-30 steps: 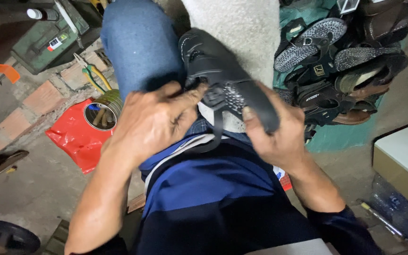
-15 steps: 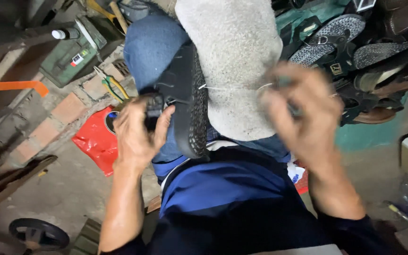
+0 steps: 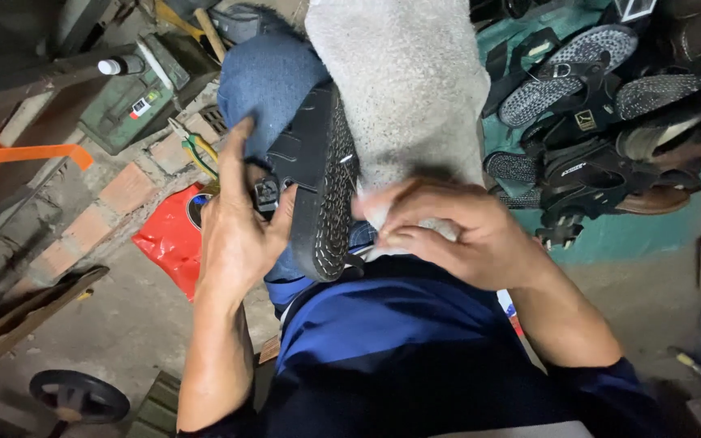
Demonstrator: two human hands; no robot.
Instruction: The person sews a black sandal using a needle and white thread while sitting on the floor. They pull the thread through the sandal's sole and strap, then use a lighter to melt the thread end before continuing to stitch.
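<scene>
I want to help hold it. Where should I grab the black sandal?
Probably by its upper strap side, from the left, as the left hand does. The black sandal stands on edge, studded sole facing right, where the right hand works.

A single head-worn camera looked steeply down from close range over the seated person's lap, where the left hand and right hand worked at a black sandal. It faced forward toward the piled sandals and brick floor. No second view overlapped.
</scene>
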